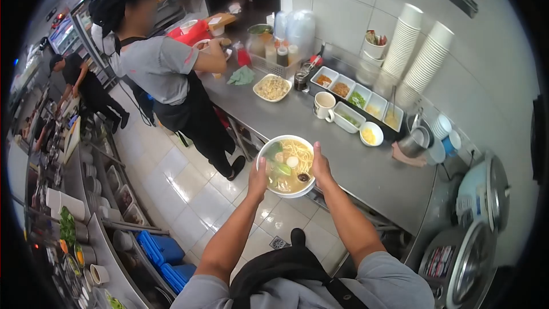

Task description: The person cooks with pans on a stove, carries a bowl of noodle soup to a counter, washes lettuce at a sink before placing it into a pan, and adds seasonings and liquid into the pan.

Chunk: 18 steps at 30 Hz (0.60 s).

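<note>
Between my two hands is a white bowl of noodle soup (286, 166), held in front of me at the edge of the steel counter (366, 177). Noodles, green leaves, a round white piece and a dark mushroom-like piece show in the broth. My left hand (259, 177) grips the bowl's left side, thumb up near the rim. On the opposite side, my right hand (321, 166) holds it the same way. The undersides of both hands' grips are hidden. Closest on the counter are a white mug (324, 105) and a small bowl of yellow bits (371, 134).
Topping trays (357, 100), stacked white cups (403, 40) and a dish of chopped food (271, 88) stand on the counter. A co-worker (157, 68) works at its far left. Rice cookers (463, 263) sit at right. Another bench (86, 217) lines the left; tiled floor lies between.
</note>
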Available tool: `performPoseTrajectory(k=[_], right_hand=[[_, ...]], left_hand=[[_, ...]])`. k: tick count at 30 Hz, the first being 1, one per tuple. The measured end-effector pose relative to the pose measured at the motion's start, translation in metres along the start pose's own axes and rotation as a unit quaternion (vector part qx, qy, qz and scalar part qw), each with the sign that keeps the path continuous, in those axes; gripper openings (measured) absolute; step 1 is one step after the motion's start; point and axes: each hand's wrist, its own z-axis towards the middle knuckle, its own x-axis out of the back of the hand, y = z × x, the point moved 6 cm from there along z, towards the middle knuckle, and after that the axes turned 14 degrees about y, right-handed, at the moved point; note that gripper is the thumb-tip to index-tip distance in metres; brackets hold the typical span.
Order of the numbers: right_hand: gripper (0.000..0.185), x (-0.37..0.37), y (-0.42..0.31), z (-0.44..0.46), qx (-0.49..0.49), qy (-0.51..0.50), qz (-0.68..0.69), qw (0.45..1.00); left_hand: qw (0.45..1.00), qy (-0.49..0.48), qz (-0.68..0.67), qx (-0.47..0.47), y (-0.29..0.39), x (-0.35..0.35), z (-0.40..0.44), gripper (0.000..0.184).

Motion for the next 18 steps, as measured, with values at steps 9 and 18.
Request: performPoseTrajectory(k=[9,18], right_hand=[[0.086,-0.019,-0.033,0.117,0.014,0.005,-0.032,0.999],[0.076,-0.042,-0.038,0.158,-0.024,-0.044,0.076,0.996]], left_hand=[[0.999,0.032,0.035,-0.002,-0.016,-0.077,0.096,0.060],[0.997,0.031,0.073,0.010,-0.005,-0.104,0.139,0.071]])
